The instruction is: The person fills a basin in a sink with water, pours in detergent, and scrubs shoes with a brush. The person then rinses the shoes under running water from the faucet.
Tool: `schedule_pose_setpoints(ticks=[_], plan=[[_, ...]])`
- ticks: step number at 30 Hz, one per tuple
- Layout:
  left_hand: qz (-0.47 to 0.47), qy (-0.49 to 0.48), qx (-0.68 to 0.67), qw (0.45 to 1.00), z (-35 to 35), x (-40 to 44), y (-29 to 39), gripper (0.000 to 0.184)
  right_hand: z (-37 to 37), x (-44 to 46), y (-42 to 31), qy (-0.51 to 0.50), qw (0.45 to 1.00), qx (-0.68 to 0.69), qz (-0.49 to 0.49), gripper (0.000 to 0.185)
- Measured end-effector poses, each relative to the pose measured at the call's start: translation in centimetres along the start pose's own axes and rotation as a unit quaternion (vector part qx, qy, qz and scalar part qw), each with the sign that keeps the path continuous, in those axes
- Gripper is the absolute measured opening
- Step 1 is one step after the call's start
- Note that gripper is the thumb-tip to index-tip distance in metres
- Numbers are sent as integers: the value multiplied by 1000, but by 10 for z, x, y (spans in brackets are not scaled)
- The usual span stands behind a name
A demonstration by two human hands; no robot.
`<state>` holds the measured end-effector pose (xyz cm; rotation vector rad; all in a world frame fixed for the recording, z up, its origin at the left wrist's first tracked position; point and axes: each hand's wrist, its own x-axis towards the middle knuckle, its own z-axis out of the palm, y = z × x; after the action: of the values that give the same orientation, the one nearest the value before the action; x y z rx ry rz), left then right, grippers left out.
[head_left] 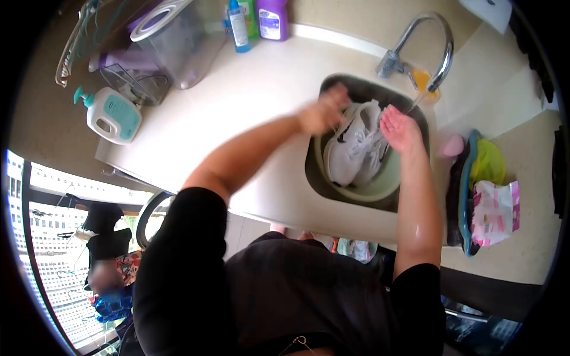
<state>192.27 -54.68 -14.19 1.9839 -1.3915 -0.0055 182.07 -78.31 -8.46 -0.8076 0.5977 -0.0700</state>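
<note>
A pair of white sneakers [349, 149] lies in a pale green basin [359, 193] set inside the steel sink [316, 178]. My left hand [325, 113] is over the sink's left side beside the shoes; motion smears its fingers, so its grip cannot be made out. Palm up, my right hand [399, 127] is open at the sink's right side, next to the shoes. A thin stream of water runs from the curved chrome faucet [445, 44] near its fingertips. Nothing shows in the right palm, and its forearm looks wet.
Blue and purple bottles [273, 21] stand at the back wall. Left on the counter are a clear container [181, 53] and a pump jug [116, 115]. Right of the sink are a pink oval item [453, 145], a blue-rimmed tray [469, 219] and a pink-white packet [496, 212].
</note>
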Motion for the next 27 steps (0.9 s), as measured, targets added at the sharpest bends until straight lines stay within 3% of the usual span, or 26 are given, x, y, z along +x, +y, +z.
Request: schedule_pose_setpoints(ticks=[2, 3, 4, 5, 8, 10, 12, 13, 16, 18, 21, 22, 23, 25, 27], plan=[[-177, -71, 81, 978, -72, -39, -53, 51, 1, -7, 1, 16, 1000, -4, 1, 28], [-235, 4, 183, 955, -95, -68, -103, 54, 0, -13, 5, 18, 1000, -9, 3, 28], [-326, -77, 339, 879, -136, -88, -102, 62, 0, -17, 6, 17, 1000, -14, 3, 29], [-442, 5, 321, 838, -159, -120, -134, 67, -1, -20, 7, 16, 1000, -20, 1, 30], [-477, 56, 391, 785, -134, -131, -118, 70, -7, -20, 11, 30, 1000, -9, -3, 32], [-380, -37, 358, 852, -77, -83, -91, 75, -7, -17, 15, 45, 999, -1, -5, 33], [-233, -18, 290, 928, -14, -39, 8, 71, -1, -11, 15, 68, 998, 12, -11, 33], [-164, -103, 266, 944, -2, -24, 31, 74, 1, -9, 15, 77, 997, 14, -13, 32], [-153, -54, -74, 984, 10, -17, 57, 71, 4, -4, 10, 88, 996, 10, -21, 33], [-125, 18, -277, 953, -21, -37, 58, 70, 10, -5, 5, 89, 996, 0, -7, 35], [-222, -6, 61, 973, -104, -129, 16, 69, 7, -22, 3, 75, 997, -13, 26, 39], [-219, -66, 229, 946, -127, -171, -3, 72, 6, -28, 2, 70, 997, -24, 38, 39], [-288, -152, 301, 896, -148, -202, 3, 78, 2, -30, 1, 63, 996, -35, 51, 39], [-383, -198, 381, 818, -141, -241, 22, 82, -13, -27, 0, 33, 997, -34, 64, 38], [-326, -184, 365, 852, -103, -208, 62, 82, -19, -33, 0, 27, 996, -33, 74, 39]])
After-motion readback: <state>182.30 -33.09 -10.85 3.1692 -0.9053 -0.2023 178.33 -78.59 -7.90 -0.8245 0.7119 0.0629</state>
